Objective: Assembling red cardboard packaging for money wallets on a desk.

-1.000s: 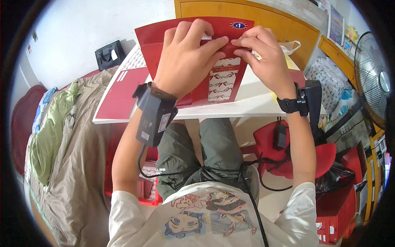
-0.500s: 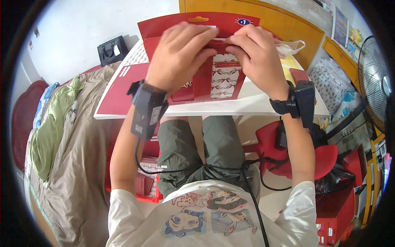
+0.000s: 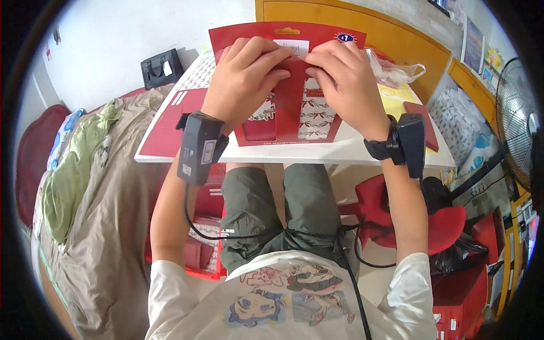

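Observation:
A red cardboard pack with a hanging slot and two windows leans up on the white table in front of me. Patterned white and red wallets show through its windows. My left hand is closed on the pack's upper part, thumb and fingers pinched near the middle. Opposite it, my right hand pinches the same part a short way to the right. A white label shows on the red card just behind the fingertips. What exactly lies between the fingertips, card or a clear film, is too small to tell.
The white table carries red and patterned card sheets at left, with a crumpled clear plastic bag and a dark red card at right. A red crate stands below; a fan is far right.
The pack has shifted slightly right and tilted, showing more of its front. The white label between my hands is more exposed. Both hands still pinch the top part.

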Motion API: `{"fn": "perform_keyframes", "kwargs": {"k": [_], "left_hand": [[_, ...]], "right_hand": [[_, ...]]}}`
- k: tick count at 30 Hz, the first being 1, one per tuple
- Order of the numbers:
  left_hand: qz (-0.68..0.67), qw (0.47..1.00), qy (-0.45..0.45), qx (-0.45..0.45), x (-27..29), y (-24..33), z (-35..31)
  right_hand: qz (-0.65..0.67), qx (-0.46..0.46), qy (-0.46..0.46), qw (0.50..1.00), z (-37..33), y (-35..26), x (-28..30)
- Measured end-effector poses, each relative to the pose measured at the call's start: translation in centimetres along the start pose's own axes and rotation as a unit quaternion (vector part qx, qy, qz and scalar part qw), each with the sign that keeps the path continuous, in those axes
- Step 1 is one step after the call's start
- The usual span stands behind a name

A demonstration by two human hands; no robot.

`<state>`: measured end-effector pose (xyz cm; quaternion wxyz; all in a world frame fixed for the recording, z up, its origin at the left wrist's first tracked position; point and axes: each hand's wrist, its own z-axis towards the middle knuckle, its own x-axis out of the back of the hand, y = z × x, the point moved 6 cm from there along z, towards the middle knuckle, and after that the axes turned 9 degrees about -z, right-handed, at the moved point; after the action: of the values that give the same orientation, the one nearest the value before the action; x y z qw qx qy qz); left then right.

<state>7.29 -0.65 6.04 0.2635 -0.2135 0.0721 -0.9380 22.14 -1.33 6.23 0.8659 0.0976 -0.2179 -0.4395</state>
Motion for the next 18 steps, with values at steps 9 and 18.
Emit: {"fn": "perform_keyframes", "kwargs": {"k": [9, 18], "left_hand": [[-0.047, 0.998, -0.009, 0.029, 0.0, -0.2, -0.2], [0.035, 0.998, 0.031, 0.037, 2.5, -0.9, -1.2]], "right_hand": [[-0.017, -0.011, 0.02, 1.0, 0.5, -1.1, 0.0], [-0.035, 0.006, 0.008, 0.999, 0.8, -1.3, -0.1]]}}
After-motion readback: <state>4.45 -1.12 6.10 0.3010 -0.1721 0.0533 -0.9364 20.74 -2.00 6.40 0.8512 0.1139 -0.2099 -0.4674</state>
